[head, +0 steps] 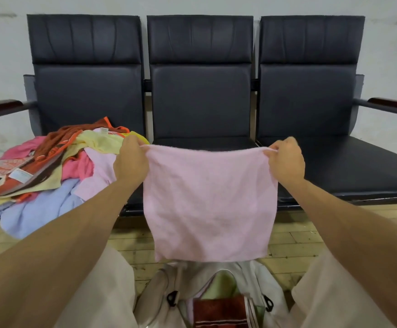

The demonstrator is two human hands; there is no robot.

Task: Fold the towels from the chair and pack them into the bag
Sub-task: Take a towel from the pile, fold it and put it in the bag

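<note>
A waiting room, seemingly: 3 joined black seats against a bare wall, wooden floor.

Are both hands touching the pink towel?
Touching. The head view shows the left hand and right hand each pinching a top corner of the pink towel.

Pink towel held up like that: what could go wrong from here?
The pink towel hangs only from its two top corners, pinched by the left hand and right hand; if one pinch slips, it may drop unfolded onto the open bag below. The pile of towels overhangs the front of the chair, so the blue towel could slide to the floor.
</note>
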